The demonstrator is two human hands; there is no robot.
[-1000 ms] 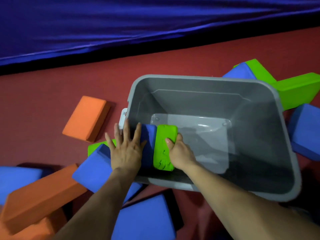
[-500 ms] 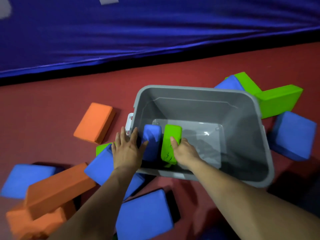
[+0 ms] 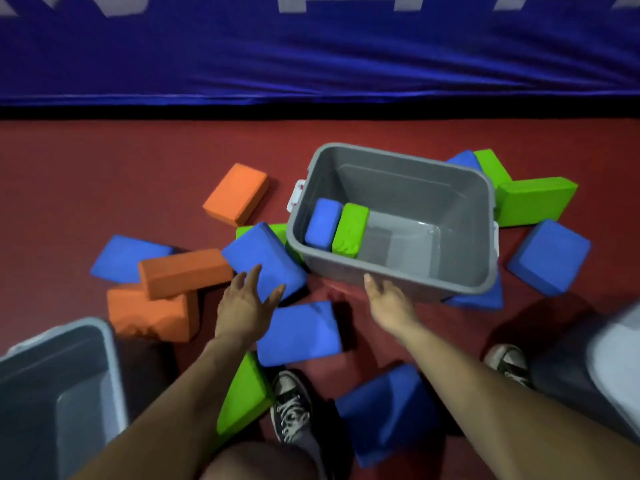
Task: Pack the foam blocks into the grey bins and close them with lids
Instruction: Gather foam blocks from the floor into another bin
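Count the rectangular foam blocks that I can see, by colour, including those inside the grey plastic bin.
Blue foam blocks: 8
Green foam blocks: 5
Orange foam blocks: 3
Total: 16

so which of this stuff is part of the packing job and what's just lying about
Part of the job:
grey bin
blue block and green block inside it
loose blocks on the floor, e.g. orange block
second grey bin

Just there:
blue curtain
sneakers
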